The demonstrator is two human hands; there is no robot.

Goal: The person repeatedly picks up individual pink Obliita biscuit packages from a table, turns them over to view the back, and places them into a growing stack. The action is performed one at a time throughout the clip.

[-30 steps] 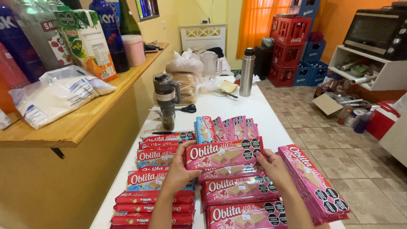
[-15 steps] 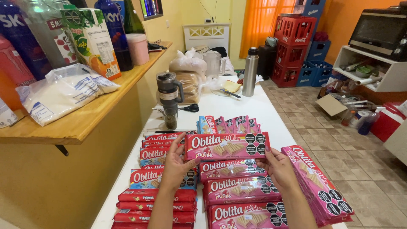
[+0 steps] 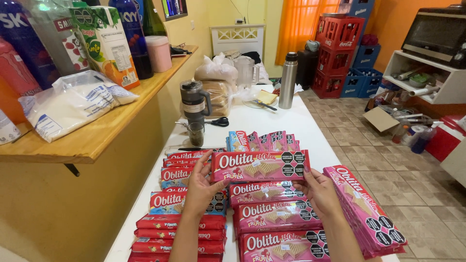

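I hold one long pink wafer packet (image 3: pixel 259 166) level above the white table (image 3: pixel 272 121), my left hand (image 3: pixel 200 187) gripping its left end and my right hand (image 3: pixel 321 189) its right end. Under it lies a column of matching pink packets (image 3: pixel 272 216). To the left sits a column of red and pink packets (image 3: pixel 180 213). A stack of pink packets (image 3: pixel 366 211) lies slanted at the table's right edge. Small upright packets (image 3: pixel 264 140) stand behind the rows.
A dark lidded mug (image 3: pixel 194 102), a small glass (image 3: pixel 196 134), scissors (image 3: pixel 219 122), a steel flask (image 3: pixel 288 80), bagged bread (image 3: pixel 216 92) and a plate stand farther back. A wooden shelf (image 3: pixel 97 136) at left carries bottles, cartons and a white bag. Red and blue crates (image 3: pixel 342 48) are stacked beyond.
Both hands have lifted the pink packet off the middle column and raised it slightly toward the far end of the rows. The view has tilted a little.
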